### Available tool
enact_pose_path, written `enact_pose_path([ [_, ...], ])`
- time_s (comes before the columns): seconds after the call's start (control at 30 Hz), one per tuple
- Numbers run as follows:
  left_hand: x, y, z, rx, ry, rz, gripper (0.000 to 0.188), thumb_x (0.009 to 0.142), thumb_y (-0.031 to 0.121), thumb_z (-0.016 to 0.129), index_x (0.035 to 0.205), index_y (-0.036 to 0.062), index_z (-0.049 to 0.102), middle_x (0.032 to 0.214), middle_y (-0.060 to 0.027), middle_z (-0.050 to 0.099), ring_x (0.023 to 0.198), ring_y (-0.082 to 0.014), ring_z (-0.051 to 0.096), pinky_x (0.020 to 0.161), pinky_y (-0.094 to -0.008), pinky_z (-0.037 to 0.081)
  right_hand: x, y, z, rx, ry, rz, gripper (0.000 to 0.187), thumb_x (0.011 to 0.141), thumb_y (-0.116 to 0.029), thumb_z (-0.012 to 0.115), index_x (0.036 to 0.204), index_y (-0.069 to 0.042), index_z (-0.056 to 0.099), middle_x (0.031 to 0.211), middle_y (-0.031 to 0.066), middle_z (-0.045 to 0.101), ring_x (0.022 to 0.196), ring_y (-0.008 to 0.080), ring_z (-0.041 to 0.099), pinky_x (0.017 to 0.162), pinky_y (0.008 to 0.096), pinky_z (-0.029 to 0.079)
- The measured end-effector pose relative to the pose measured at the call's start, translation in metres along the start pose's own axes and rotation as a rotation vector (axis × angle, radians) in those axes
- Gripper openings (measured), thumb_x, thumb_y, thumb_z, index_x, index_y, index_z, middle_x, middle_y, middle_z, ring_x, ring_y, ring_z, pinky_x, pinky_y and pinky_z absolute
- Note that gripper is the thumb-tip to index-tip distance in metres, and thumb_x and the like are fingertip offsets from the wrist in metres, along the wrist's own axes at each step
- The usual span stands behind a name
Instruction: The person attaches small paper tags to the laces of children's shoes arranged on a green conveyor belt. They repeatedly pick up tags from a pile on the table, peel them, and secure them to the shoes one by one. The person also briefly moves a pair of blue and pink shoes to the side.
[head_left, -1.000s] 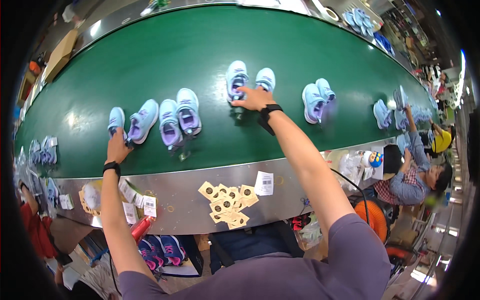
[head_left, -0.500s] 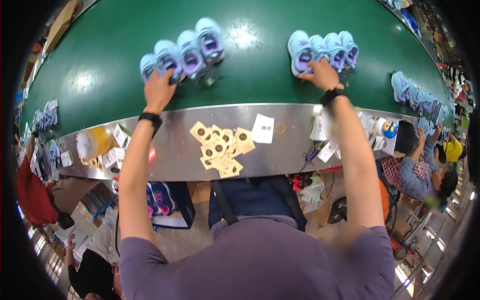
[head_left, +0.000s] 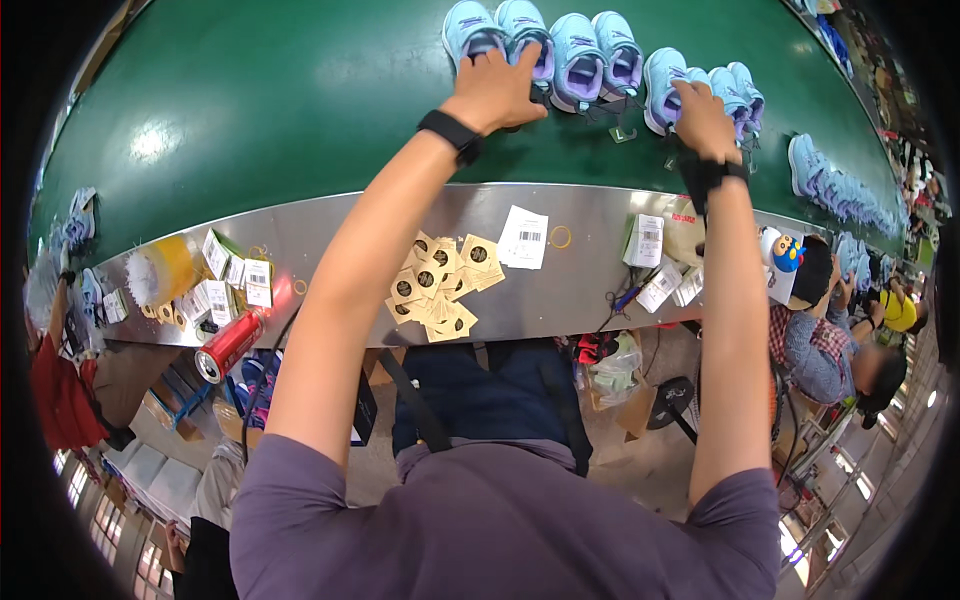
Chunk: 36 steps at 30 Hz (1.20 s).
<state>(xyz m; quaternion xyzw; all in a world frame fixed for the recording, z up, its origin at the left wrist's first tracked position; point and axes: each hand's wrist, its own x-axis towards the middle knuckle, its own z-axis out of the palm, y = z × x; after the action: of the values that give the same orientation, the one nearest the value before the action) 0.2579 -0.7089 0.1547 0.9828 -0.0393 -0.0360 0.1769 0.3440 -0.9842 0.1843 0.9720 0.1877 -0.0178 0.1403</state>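
Note:
Light-blue sneakers with lilac linings stand in a row on the green work surface. My left hand (head_left: 496, 92) is at the heels of the left pair of sneakers (head_left: 497, 30), its fingers hooked over their openings. Just right of it stands another pair of sneakers (head_left: 578, 75), with a small tag hanging from it. My right hand (head_left: 706, 122) grips the heel side of the right-hand group of sneakers (head_left: 660, 88) and partly hides it. Its fingertips reach into a shoe opening.
Along the metal ledge (head_left: 340, 240) lie tan square cards (head_left: 440, 285), white barcode labels (head_left: 524, 237), a rubber band (head_left: 560, 237) and a red can (head_left: 228, 345). More sneakers (head_left: 835, 185) line up at far right, near a seated person (head_left: 825, 340). Another person in red (head_left: 62, 390) is at left.
My left hand has moved right with the left group of sneakers, which now stands beside the right group. My right hand and its sneakers have shifted a little right.

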Motion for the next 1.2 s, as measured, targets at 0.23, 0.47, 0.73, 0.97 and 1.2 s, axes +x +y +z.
enact_pose_path([
  [0.23,-0.146,-0.093,-0.032,-0.532,0.233,-0.417,0.028,0.082,0.026,0.067,0.076,-0.0008,0.061,0.078,-0.0121,0.061,0.065,-0.0205,0.057,0.057,-0.0309,0.042,-0.175,-0.133,-0.023,0.904,-0.358,0.139,0.028,0.082,-0.032,0.064,0.081,-0.005,0.065,0.077,0.0129,0.062,0.069,0.0322,0.061,0.058,0.0414,0.046],
  [0.47,-0.242,-0.08,0.001,-0.134,0.111,-0.598,0.034,0.073,0.032,0.073,0.078,0.002,0.059,0.08,-0.0098,0.055,0.072,-0.027,0.057,0.061,-0.0371,0.045,-0.195,-0.175,0.015,0.741,-0.195,0.29,0.034,0.076,-0.037,0.071,0.079,-0.007,0.055,0.075,0.0077,0.062,0.067,0.0301,0.061,0.057,0.0408,0.045],
  [0.73,-0.231,-0.083,0.009,-0.332,0.02,-0.502,0.019,0.073,0.012,0.071,0.082,0.0011,0.059,0.078,-0.0058,0.054,0.069,-0.0195,0.058,0.064,-0.0294,0.046,-0.199,-0.165,0.038,1.175,-0.254,0.445,0.023,0.078,-0.026,0.071,0.079,-0.005,0.062,0.063,-0.0004,0.059,0.057,0.0118,0.054,0.054,0.0287,0.042],
  [0.97,-0.238,-0.088,0.003,-1.022,0.046,-0.665,0.016,0.084,0.006,0.062,0.096,-0.0035,0.066,0.089,-0.0059,0.067,0.079,-0.0103,0.061,0.069,-0.0233,0.049,-0.221,-0.146,0.039,1.709,-0.265,0.576,0.016,0.085,-0.013,0.065,0.087,0.003,0.065,0.067,-0.0025,0.06,0.058,0.0027,0.047,0.05,0.0202,0.035],
  [1.2,-0.181,0.033,0.015,-1.517,-0.025,-0.592,0.024,0.088,0.011,0.061,0.107,-0.0038,0.063,0.09,-0.0064,0.065,0.079,-0.0096,0.06,0.074,-0.0248,0.05,-0.235,-0.136,0.0,2.05,-0.276,0.395,0.013,0.085,-0.013,0.064,0.086,0.0,0.066,0.076,-0.0028,0.061,0.071,0.0019,0.05,0.062,0.019,0.041],
])
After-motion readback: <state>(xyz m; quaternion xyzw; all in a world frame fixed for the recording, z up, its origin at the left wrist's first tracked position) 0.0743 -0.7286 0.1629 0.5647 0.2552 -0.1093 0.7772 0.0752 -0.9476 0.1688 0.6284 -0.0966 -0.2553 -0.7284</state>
